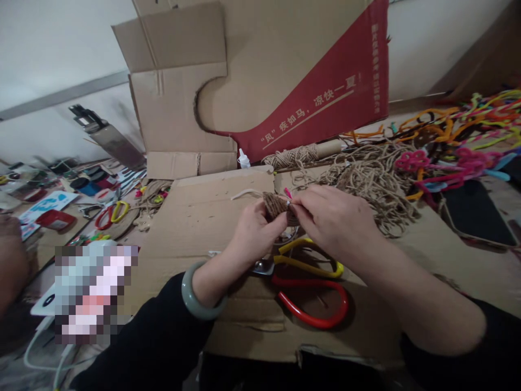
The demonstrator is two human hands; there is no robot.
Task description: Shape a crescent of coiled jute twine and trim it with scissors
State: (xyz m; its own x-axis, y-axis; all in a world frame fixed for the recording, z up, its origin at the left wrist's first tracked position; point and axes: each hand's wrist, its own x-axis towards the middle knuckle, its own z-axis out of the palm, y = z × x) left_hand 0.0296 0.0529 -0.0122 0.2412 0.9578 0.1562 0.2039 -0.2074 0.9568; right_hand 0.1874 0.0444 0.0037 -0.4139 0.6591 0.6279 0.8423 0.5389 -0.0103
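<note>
My left hand (258, 228) is closed around a small piece wound with brown jute twine (274, 205). A thin pale strip (244, 192) sticks out to its left. My right hand (331, 217) pinches at the right edge of the same piece, where a bit of pink and white (288, 194) shows; what exactly its fingertips grip is hidden. Below both hands lie large scissors (313, 298) with one red and one yellow handle, their blades partly covered by my left wrist. Cardboard (195, 217) lies under everything here.
Loose twine (378, 184) is heaped behind my right hand, near a twine roll (293, 156) and a small white bottle (243, 159). A phone (478, 212) and colourful pipe cleaners (451, 163) are at right. Upright cardboard (260, 60) stands behind. Another person's hand (12, 255) shows at far left.
</note>
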